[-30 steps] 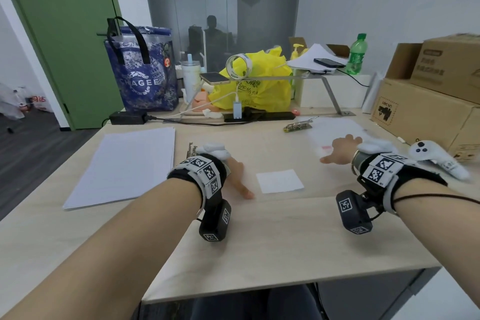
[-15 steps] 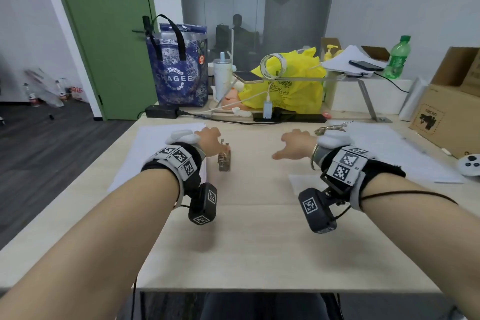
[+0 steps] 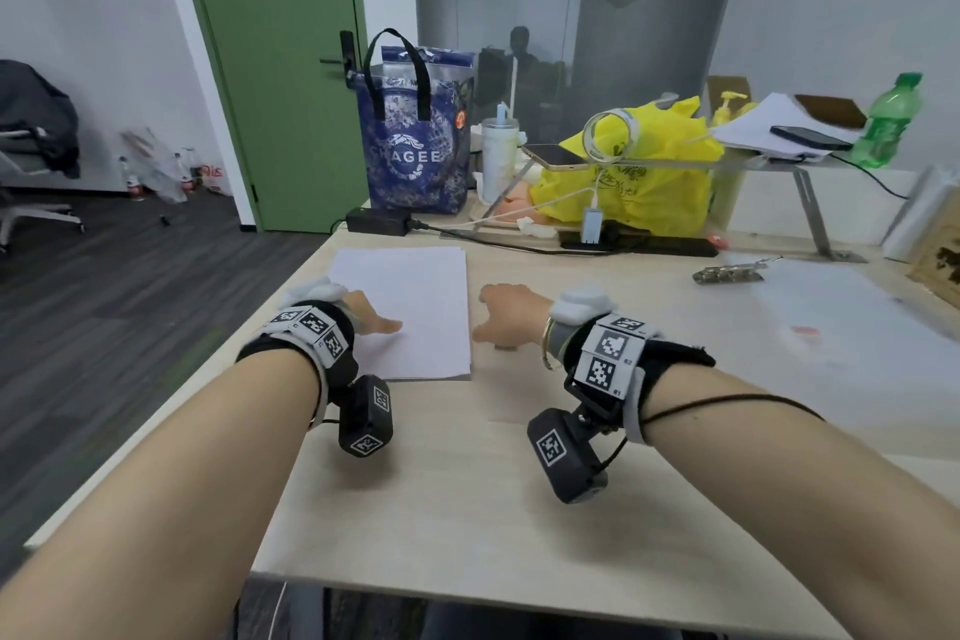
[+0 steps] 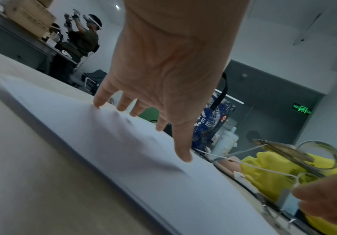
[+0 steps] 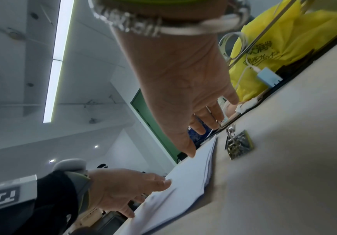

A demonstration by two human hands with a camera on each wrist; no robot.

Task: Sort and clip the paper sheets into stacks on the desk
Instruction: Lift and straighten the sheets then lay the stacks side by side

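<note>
A stack of white paper (image 3: 410,307) lies flat on the pale wooden tabletop (image 3: 467,509), towards its far left side. The left hand (image 3: 371,320) hovers over the stack's left part with its fingers (image 4: 103,97) spread and nearly straight; the fingertips touch or almost touch the top sheet, and it grips nothing. The right hand (image 3: 506,314) is at the stack's right edge, its fingers (image 5: 198,127) loosely extended and pointing down towards the tabletop, holding nothing; the thumb reaches the paper's edge in the right wrist view. Just beside that hand, on the bare wood to the right of the stack, lies a binder clip (image 5: 237,143), apart from the paper. More clips (image 3: 727,273) lie further right on the tabletop, next to a second spread of white sheets (image 3: 852,327).

Along the back of the tabletop stand a blue tote bag (image 3: 415,140), a white tumbler (image 3: 498,156), a yellow plastic bag (image 3: 639,172) and a green bottle (image 3: 888,125). A phone (image 3: 553,156) lies on a raised metal shelf (image 3: 800,182) behind the yellow bag.
</note>
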